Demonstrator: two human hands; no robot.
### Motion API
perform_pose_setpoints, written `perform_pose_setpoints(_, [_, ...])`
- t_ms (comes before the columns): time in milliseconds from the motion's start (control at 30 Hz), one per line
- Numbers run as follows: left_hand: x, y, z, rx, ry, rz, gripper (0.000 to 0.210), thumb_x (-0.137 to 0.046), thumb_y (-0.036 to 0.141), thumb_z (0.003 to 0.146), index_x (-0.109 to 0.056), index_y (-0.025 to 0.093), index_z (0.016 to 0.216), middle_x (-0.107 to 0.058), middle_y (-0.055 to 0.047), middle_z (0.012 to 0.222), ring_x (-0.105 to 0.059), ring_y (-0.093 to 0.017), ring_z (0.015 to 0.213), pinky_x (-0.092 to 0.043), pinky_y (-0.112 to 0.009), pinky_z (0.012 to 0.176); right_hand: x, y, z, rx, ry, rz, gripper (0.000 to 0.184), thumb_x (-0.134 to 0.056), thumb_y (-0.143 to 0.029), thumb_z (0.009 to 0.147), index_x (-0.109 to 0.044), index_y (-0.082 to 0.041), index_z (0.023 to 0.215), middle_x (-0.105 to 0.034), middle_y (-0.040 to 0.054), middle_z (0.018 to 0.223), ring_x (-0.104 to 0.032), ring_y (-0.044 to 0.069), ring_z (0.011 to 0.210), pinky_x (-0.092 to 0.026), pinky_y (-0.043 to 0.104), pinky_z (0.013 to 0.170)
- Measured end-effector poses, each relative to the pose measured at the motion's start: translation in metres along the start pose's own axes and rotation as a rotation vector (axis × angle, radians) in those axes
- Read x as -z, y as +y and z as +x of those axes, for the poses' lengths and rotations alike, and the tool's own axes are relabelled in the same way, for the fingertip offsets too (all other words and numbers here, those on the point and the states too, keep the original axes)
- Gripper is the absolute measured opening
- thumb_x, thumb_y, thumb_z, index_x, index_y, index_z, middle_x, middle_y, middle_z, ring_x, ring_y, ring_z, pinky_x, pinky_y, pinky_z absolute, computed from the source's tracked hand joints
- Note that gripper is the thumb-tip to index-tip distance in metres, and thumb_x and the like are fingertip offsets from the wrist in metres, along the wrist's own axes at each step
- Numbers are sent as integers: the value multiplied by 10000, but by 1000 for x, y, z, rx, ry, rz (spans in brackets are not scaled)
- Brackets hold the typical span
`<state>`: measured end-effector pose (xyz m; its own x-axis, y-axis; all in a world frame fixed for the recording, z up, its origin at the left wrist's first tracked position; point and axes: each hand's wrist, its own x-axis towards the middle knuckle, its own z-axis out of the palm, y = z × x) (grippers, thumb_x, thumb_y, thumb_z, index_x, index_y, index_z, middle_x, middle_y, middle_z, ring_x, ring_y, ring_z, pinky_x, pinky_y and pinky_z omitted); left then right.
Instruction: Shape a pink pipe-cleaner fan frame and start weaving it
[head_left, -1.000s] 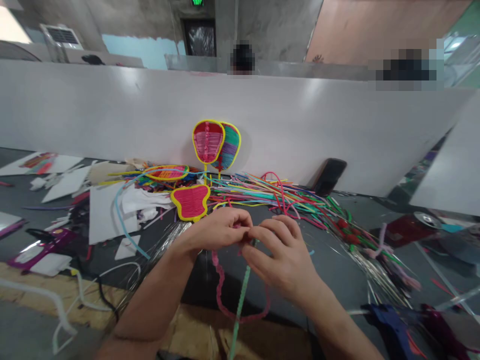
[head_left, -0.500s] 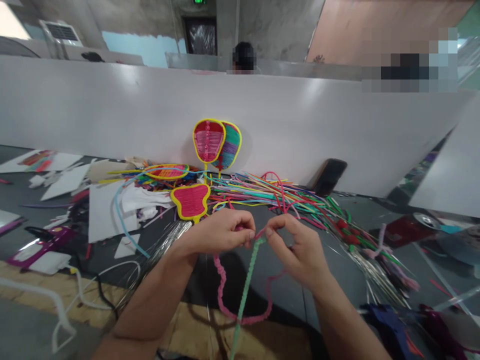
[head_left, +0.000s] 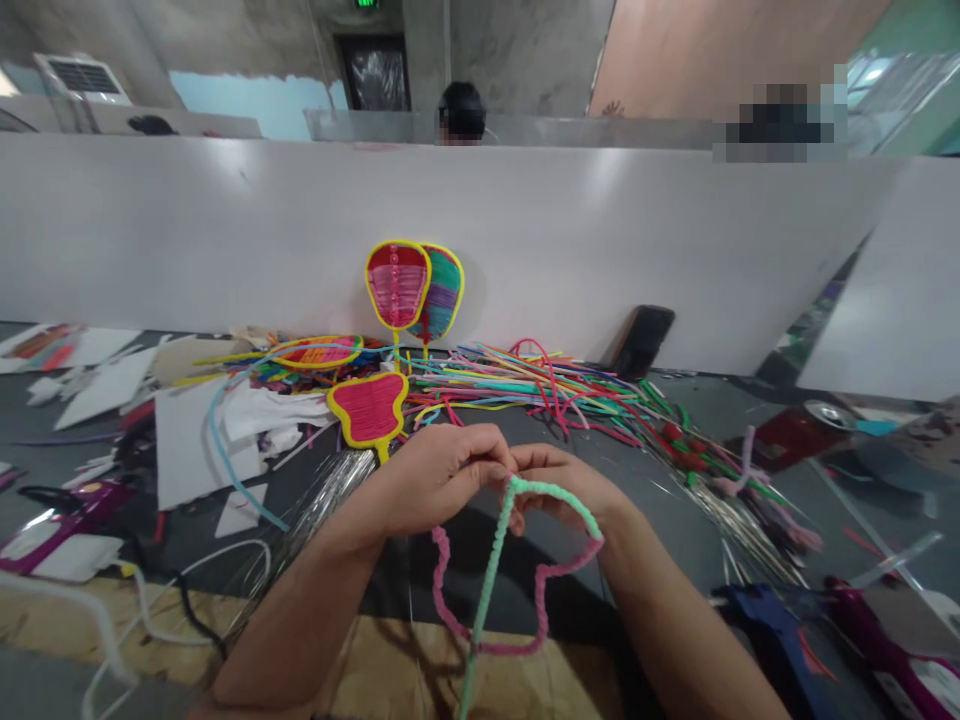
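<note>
A bent frame of twisted pipe cleaners hangs from my hands, made of a pink pipe cleaner (head_left: 541, 605) curved into a wavy outline and a green pipe cleaner (head_left: 491, 570) running straight down through it. My left hand (head_left: 454, 475) pinches the top, where pink meets green. Right beside it, my right hand (head_left: 559, 480) is closed at the same joint, its fingertips partly behind the green strand. A green length arcs over the right hand and meets the pink near the wrist. Just beyond lies a pink fan-shaped piece with yellow edging (head_left: 369, 410).
Two finished fans (head_left: 398, 285) lean on the white partition (head_left: 540, 240). Loose pipe cleaners (head_left: 510, 385) lie behind my hands. A phone (head_left: 643, 342), a red can (head_left: 802, 435) and a purple glue gun (head_left: 71, 520) surround the work. Beyond the partition is a person's head (head_left: 462, 112).
My right hand has moved in against my left, closing the gap between them. A green length now shows arched over the right hand. The whole view has shifted slightly.
</note>
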<state>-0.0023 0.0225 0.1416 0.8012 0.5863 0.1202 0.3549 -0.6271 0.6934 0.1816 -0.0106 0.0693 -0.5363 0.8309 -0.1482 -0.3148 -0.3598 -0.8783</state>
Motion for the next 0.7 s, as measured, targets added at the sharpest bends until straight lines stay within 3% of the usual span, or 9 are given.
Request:
perform_pose_setpoints(133, [0,-6,3,-16,178,29,179,-488,324,864,-607,201,915,-651,-1,891,-579,-138,843,-413,-223,765,-6,3,4,88,30,152,267,-707,-349,664,-523,-164,716,-661,18,580,-599,127,457,-453,210,433])
perform_pose_setpoints(233, [0,-7,4,-35,423,118,321,-512,375,848,-531,202,1117,-588,-57,1132,-512,-190,1063,-376,-291,921,-9,-2,3,200,111,195,258,-688,-344,698,-495,-172,695,-672,17,579,-561,94,392,-425,181,411])
perform_pose_setpoints(300, [0,-5,2,-27,610,195,323,-514,373,846,-514,188,1111,-559,-77,1148,-477,-200,1099,-350,-312,961,-11,-7,1,260,168,197,260,-695,-334,697,-494,-170,682,-676,17,586,-544,78,375,-426,176,423])
perform_pose_setpoints(367, [0,0,-1,10,725,257,214,-492,357,857,-549,184,970,-585,-64,1027,-505,-188,1017,-370,-298,924,-13,-11,-1,317,223,197,261,-709,-330,685,-503,-170,680,-670,7,580,-537,73,372,-428,176,426])
perform_pose_setpoints(433, [0,5,-7,53,705,262,186,-466,342,870,-555,187,821,-596,-35,858,-536,-162,859,-411,-266,818,-16,-15,-4,377,284,191,254,-715,-325,682,-511,-174,675,-655,-7,561,-534,75,374,-426,176,415])
perform_pose_setpoints(533, [-2,14,-14,43,568,207,206,-460,309,872,-563,184,744,-588,-6,728,-532,-128,700,-422,-232,673,-23,-19,-8,472,388,180,236,-713,-308,693,-521,-175,663,-632,-25,542,-531,71,383,-420,165,398])
perform_pose_setpoints(700, [-8,21,-24,-95,542,252,92,-519,236,841,-602,200,854,-630,-8,840,-567,-128,788,-432,-233,740,-29,-19,-10,501,379,205,217,-703,-304,709,-535,-172,669,-631,-37,550,-500,56,334,-414,159,367])
